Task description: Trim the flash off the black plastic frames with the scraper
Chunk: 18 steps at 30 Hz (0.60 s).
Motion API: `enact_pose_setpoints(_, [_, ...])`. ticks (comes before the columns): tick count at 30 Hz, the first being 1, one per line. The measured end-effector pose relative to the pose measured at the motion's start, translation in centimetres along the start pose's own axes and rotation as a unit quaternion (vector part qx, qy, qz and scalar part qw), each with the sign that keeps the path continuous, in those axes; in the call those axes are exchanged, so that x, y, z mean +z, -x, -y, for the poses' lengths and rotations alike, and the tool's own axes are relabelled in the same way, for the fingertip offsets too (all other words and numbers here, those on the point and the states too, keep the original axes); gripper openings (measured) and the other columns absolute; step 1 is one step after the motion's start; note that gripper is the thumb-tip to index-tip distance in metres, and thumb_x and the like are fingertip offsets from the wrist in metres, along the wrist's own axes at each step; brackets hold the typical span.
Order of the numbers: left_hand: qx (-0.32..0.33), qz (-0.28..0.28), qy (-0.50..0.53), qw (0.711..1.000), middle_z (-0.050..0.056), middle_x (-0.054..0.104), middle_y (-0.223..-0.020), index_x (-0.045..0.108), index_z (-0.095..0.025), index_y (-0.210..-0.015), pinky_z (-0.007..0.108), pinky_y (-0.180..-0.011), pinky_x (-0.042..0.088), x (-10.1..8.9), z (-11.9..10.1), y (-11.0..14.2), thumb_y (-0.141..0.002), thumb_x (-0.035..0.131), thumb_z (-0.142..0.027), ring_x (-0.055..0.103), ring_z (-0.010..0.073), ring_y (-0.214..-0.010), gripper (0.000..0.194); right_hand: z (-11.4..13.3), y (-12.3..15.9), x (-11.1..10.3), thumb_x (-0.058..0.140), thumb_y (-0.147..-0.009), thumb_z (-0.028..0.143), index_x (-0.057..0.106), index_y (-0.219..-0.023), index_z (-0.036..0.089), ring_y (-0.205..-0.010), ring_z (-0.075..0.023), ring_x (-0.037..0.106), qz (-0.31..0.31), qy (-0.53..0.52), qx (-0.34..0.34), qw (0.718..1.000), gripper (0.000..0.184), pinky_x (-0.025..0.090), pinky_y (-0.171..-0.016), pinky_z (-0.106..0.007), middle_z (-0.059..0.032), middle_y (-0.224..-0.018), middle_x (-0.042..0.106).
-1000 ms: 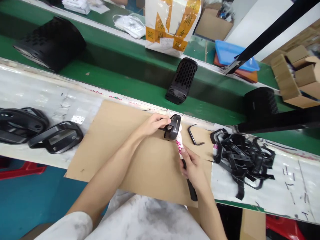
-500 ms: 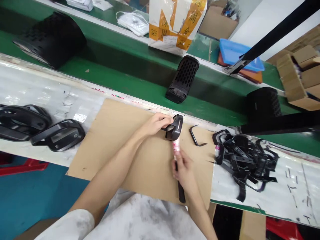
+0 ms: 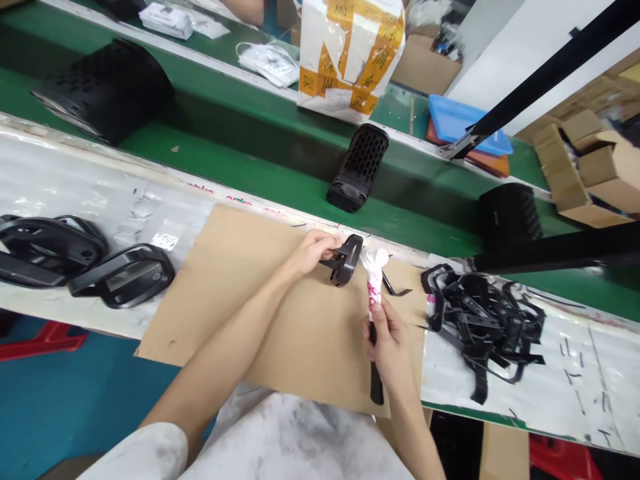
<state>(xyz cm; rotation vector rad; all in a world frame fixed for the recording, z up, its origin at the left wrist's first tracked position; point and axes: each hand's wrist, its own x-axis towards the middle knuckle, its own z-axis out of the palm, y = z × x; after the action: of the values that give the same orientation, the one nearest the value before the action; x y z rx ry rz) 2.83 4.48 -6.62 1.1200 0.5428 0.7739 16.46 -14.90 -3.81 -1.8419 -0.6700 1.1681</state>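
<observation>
My left hand (image 3: 316,251) grips a black plastic frame (image 3: 347,261) and keeps it on edge over the cardboard sheet (image 3: 240,267). In my right hand (image 3: 389,337) is a hammer (image 3: 375,287), its head and upper handle wrapped in white material with pink print, its lower handle black. The hammer head is just to the right of the frame, apart from it. Partly behind the hammer, a thin bent black strip (image 3: 396,289) lies on the cardboard.
A tangled pile of black strips (image 3: 485,320) lies at right, and several black frames (image 3: 123,275) at left. Beyond the bench, a perforated black housing (image 3: 360,167) lies on the green belt (image 3: 225,150). A taped box (image 3: 350,60) stands behind; a black post (image 3: 540,73) slants across the right.
My right hand has moved the hammer right, away from the black frame, so its wrapped head now shows fully. My left hand still holds the frame, slightly shifted.
</observation>
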Motion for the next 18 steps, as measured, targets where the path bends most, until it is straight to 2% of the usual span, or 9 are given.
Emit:
enact_pose_setpoints(3, [-0.039,-0.021,0.133,0.990,-0.005,0.016,-0.049,0.020,-0.020,-0.052,0.027,-0.050,0.013,0.0,-0.3,-0.1,-0.071,0.060,-0.042,0.015,0.0057,-0.045,0.050,0.7,0.1,-1.0,0.055,-0.097,0.067,0.060,-0.138,0.017,-0.050,-0.0083,0.034,-0.027,0.022,-0.036,0.999,0.065,0.027,-0.042,-0.020,0.0008,-0.067,0.049])
enact_pose_setpoints(6, [-0.066,0.002,0.261,0.963,-0.004,0.009,-0.047,0.015,-0.019,-0.054,0.027,-0.048,0.020,0.3,-1.3,0.3,-0.069,0.057,-0.043,0.015,0.0070,-0.043,0.050,0.3,0.1,-1.9,0.053,-0.099,0.063,0.055,-0.150,0.018,-0.055,-0.0103,0.038,-0.025,0.082,-0.064,0.994,0.068,0.032,-0.047,-0.022,-0.0020,-0.074,0.059])
enact_pose_setpoints(8, [-0.071,0.013,0.304,0.950,-0.003,0.008,-0.045,0.013,-0.019,-0.055,0.028,-0.047,0.022,0.5,-2.0,0.6,-0.067,0.054,-0.042,0.017,0.0080,-0.041,0.048,-0.3,0.1,-2.4,0.052,-0.101,0.061,0.054,-0.153,0.018,-0.060,-0.0126,0.043,-0.024,0.137,-0.080,0.987,0.068,0.038,-0.054,-0.024,-0.0035,-0.077,0.064])
enact_pose_setpoints(11, [-0.083,0.001,0.323,0.943,-0.002,0.007,-0.043,0.011,-0.019,-0.057,0.029,-0.045,0.020,0.7,-2.5,0.8,-0.069,0.048,-0.042,0.014,0.0080,-0.039,0.045,-1.2,-0.1,-2.8,0.054,-0.099,0.061,0.056,-0.153,0.021,-0.071,-0.0174,0.056,-0.025,0.205,-0.072,0.976,0.067,0.046,-0.065,-0.028,-0.0059,-0.089,0.072])
enact_pose_setpoints(13, [-0.094,-0.012,0.324,0.941,-0.002,0.004,-0.043,0.010,-0.019,-0.056,0.029,-0.045,0.021,0.6,-2.4,0.8,-0.072,0.044,-0.045,0.011,0.0082,-0.039,0.046,-1.5,-0.3,-2.8,0.055,-0.099,0.060,0.057,-0.153,0.024,-0.089,-0.0224,0.066,-0.013,0.221,-0.069,0.973,0.064,0.052,-0.080,-0.034,-0.0085,-0.112,0.074])
enact_pose_setpoints(15, [-0.100,-0.027,0.317,0.943,-0.002,0.002,-0.043,0.008,-0.020,-0.054,0.030,-0.045,0.022,0.4,-2.3,0.7,-0.075,0.041,-0.049,0.010,0.0086,-0.039,0.048,-1.7,-0.6,-2.8,0.053,-0.101,0.057,0.055,-0.153,0.026,-0.112,-0.0268,0.066,0.003,0.230,-0.089,0.969,0.061,0.052,-0.096,-0.040,-0.0097,-0.134,0.067])
enact_pose_setpoints(16, [-0.099,-0.034,0.311,0.945,-0.002,0.001,-0.044,0.007,-0.020,-0.054,0.031,-0.045,0.022,0.2,-2.2,0.7,-0.074,0.041,-0.050,0.010,0.0086,-0.039,0.050,-1.7,-0.7,-2.8,0.052,-0.101,0.055,0.056,-0.153,0.026,-0.118,-0.0277,0.064,0.004,0.243,-0.109,0.964,0.059,0.050,-0.101,-0.043,-0.0104,-0.139,0.064])
enact_pose_setpoints(18, [-0.087,-0.049,0.299,0.949,-0.002,0.001,-0.044,0.008,-0.020,-0.054,0.030,-0.045,0.022,0.0,-2.2,0.6,-0.071,0.043,-0.050,0.010,0.0083,-0.038,0.049,-1.3,-0.8,-3.0,0.052,-0.102,0.052,0.064,-0.145,0.025,-0.120,-0.0279,0.062,-0.018,0.284,-0.155,0.946,0.052,0.051,-0.102,-0.044,-0.0124,-0.135,0.063])
